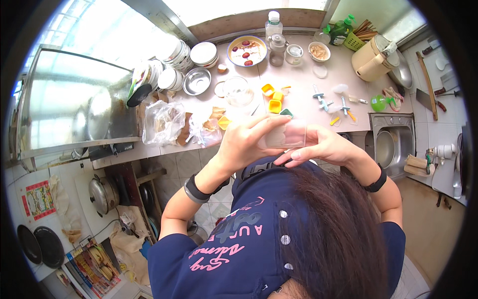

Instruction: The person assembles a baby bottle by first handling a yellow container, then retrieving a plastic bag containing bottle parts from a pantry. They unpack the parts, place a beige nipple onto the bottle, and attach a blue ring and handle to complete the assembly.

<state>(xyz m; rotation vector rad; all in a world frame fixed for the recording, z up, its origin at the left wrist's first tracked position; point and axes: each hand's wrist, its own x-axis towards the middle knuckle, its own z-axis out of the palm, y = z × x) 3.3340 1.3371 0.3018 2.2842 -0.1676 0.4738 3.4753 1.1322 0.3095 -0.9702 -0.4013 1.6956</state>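
Note:
A clear, straight-sided plastic box (294, 133) is held in front of my chest, just off the counter's front edge. My left hand (249, 139) grips it from the left, fingers across its top and side. My right hand (331, 147) closes round its right end, thumb low and the other fingers partly seen through the plastic. Beyond the box lie small yellow cups (275, 105) and a dark green piece (286, 113). To their right are pale blue and white stick-like pieces (318, 94) and a yellow strip (335, 121).
Clear plastic bags (163, 123) lie at the counter's left, near stacked bowls (203, 53) and a steel bowl (197, 81). A basin of red fruit (247, 51) stands at the back. At right are a cream-coloured pot (371, 59), a green bottle (379, 102) and a sink (404, 164).

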